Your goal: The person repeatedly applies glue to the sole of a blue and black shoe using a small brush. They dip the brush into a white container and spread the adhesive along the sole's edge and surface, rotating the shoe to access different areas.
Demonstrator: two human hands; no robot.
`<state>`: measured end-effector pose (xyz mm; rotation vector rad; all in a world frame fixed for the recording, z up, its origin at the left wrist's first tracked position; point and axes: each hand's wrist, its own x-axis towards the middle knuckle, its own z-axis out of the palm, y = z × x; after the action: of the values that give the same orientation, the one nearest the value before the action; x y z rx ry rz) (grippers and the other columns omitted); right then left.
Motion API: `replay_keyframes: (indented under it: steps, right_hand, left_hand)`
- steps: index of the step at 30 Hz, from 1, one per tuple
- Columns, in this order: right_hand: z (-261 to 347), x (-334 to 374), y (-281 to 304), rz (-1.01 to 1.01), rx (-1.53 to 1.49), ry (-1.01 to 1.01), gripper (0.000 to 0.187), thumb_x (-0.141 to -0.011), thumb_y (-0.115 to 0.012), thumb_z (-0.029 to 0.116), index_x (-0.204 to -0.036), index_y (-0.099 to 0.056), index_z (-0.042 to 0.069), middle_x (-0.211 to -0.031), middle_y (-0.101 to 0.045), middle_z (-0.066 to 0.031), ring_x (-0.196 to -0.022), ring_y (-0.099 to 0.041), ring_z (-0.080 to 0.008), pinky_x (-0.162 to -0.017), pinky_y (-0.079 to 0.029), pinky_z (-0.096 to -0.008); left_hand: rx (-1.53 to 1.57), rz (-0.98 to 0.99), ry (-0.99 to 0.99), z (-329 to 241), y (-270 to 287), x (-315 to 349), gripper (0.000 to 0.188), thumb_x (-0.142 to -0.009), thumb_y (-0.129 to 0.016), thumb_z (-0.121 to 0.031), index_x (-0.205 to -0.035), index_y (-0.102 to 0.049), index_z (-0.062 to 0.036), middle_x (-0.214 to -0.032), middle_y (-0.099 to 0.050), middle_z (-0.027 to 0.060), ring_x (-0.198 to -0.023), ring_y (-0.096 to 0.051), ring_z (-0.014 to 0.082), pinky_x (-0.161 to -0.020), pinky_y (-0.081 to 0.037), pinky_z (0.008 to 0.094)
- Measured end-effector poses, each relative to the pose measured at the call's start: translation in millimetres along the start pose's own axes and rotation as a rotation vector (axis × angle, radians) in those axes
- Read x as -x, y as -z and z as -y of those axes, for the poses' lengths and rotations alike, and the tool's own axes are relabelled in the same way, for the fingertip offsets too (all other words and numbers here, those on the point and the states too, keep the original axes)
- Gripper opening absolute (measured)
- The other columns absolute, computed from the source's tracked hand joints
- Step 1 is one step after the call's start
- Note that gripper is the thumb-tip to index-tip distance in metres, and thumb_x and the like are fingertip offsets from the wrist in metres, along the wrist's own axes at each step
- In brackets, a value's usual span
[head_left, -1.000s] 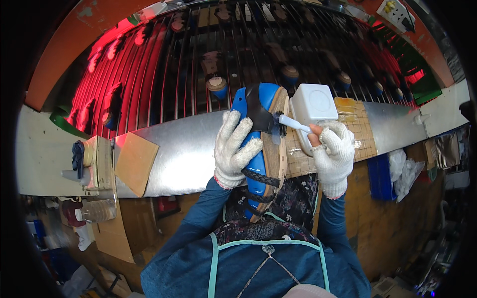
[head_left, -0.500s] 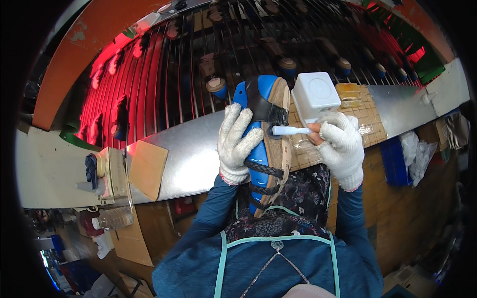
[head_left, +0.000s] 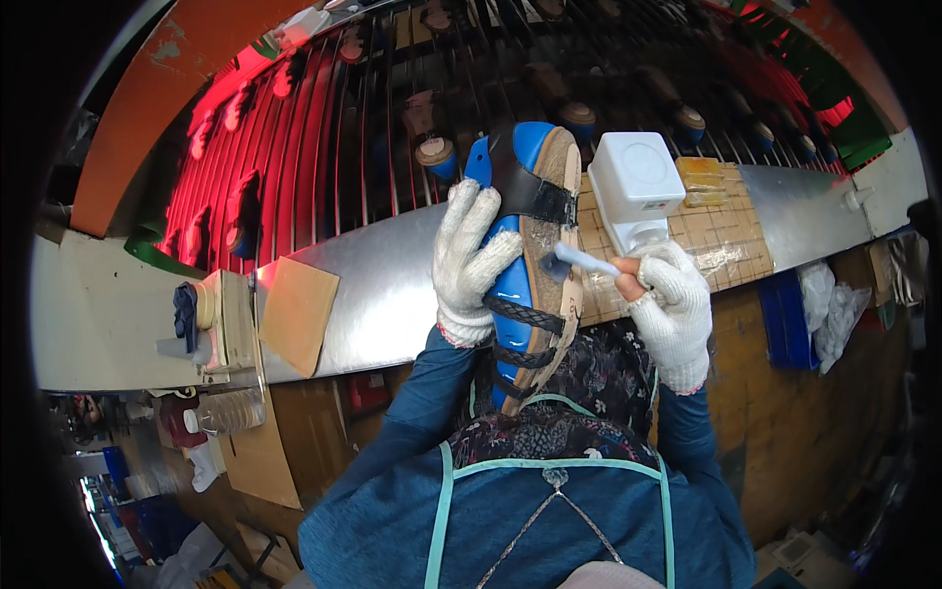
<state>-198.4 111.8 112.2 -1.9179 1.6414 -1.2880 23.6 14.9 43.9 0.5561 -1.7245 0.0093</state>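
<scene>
Clearly, the gloved left hand (head_left: 471, 257) clasps a strapped sandal (head_left: 535, 199) on a blue last (head_left: 507, 283); rightward, the right hand (head_left: 671, 306) pinches a pale, blurred brush (head_left: 587, 259), perhaps touching the sandal.

the shoe last (head_left: 510, 283) is smooth, glossy blue plastic, while the braided strap (head_left: 530, 315) looks like matt leather. the left glove (head_left: 463, 270) is rough knitted cloth. the brush handle (head_left: 587, 258) and boxy container (head_left: 638, 172) are smooth plastic; the desk (head_left: 388, 265) is shiny metal.
</scene>
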Motion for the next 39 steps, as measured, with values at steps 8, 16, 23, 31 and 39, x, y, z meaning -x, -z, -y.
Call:
replay_keyframes:
  steps: [8,16,23,31,39]
  right_hand:
    - [17.7,-3.6,1.4,-0.166,0.407,0.21,0.022,-0.074,-0.079,0.005,-0.096,-0.075,0.006,-0.093,-0.069,-0.0079,-0.087,-0.062,-0.0254,-0.08,-0.041,-0.0371]
    - [9.9,-15.9,-2.0,-0.357,0.478,0.399,0.028,-0.068,-0.08,0.007,-0.096,-0.076,0.011,-0.086,-0.066,-0.004,-0.079,-0.061,-0.0213,-0.073,-0.037,-0.0365]
    - [6.3,-25.5,13.7,-0.066,0.286,0.248,0.019,-0.076,-0.077,0.013,-0.095,-0.077,0.01,-0.088,-0.065,-0.0025,-0.08,-0.057,-0.0206,-0.075,-0.038,-0.0342]
    - [-5.2,-36.3,22.1,0.222,0.024,0.083,0.016,-0.082,-0.073,0.013,-0.093,-0.075,0.003,-0.088,-0.064,-0.0072,-0.083,-0.061,-0.0203,-0.073,-0.046,-0.0336]
    - [-9.2,-18.4,16.9,0.253,-0.22,-0.013,0.016,-0.082,-0.072,0.011,-0.094,-0.074,0.001,-0.089,-0.063,-0.0074,-0.083,-0.061,-0.0186,-0.071,-0.047,-0.031]
  left_hand:
    - [-0.017,0.037,-0.042,-2.8,-0.1,1.9,0.039,-0.074,-0.074,-0.013,-0.111,-0.067,-0.0225,-0.138,-0.059,0.0145,-0.137,-0.048,0.0392,-0.113,-0.038,0.0586]
    - [-0.02,0.075,-0.053,-0.8,2.9,-1.9,0.04,-0.071,-0.075,-0.012,-0.109,-0.068,-0.0216,-0.137,-0.059,0.0162,-0.136,-0.048,0.0404,-0.113,-0.038,0.0591]
    - [-0.019,0.042,-0.08,0.7,3.0,-8.3,0.038,-0.071,-0.077,-0.013,-0.107,-0.069,-0.0215,-0.135,-0.061,0.0167,-0.134,-0.05,0.0403,-0.113,-0.038,0.0576]
    - [-0.085,-0.003,-0.104,9.1,4.1,-20.7,0.039,-0.071,-0.078,-0.014,-0.108,-0.07,-0.0214,-0.134,-0.062,0.0156,-0.13,-0.054,0.0411,-0.108,-0.043,0.0563]
    - [-0.104,-0.073,-0.089,12.1,-1.6,-26.8,0.038,-0.073,-0.08,-0.017,-0.11,-0.069,-0.0193,-0.136,-0.061,0.0162,-0.131,-0.054,0.0414,-0.109,-0.044,0.0551]
